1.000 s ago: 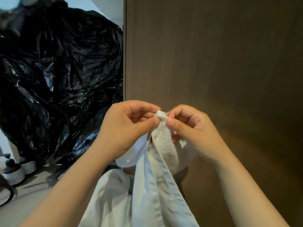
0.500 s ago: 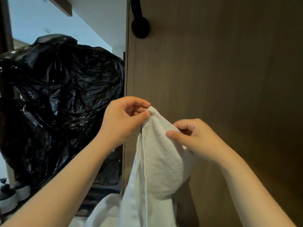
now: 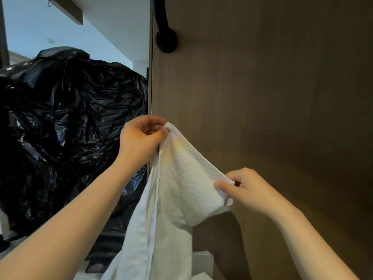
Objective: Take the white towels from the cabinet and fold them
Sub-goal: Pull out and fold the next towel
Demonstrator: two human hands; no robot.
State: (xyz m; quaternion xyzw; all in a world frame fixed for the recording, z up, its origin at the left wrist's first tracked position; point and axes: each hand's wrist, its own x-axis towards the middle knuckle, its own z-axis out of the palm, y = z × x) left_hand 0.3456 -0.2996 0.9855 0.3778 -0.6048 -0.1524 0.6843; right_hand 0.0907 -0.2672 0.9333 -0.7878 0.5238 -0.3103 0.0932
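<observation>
A white towel (image 3: 181,188) hangs in front of me, held up by both hands. My left hand (image 3: 139,140) pinches its top corner between thumb and fingers. Lower and to the right, my right hand (image 3: 246,188) pinches the towel's edge, stretching the upper hem between the two hands. The rest of the towel drops down out of the frame at the bottom. More white cloth (image 3: 201,276) lies below it at the bottom edge.
A brown wooden cabinet door (image 3: 272,98) fills the right side, close behind the towel, with a black handle (image 3: 165,37) near its top. A large black plastic bag (image 3: 66,128) bulges at the left.
My hands have moved apart along the towel's edge: the right hand slid down and to the right, the left stayed high. The view has tilted upward, showing the cabinet handle.
</observation>
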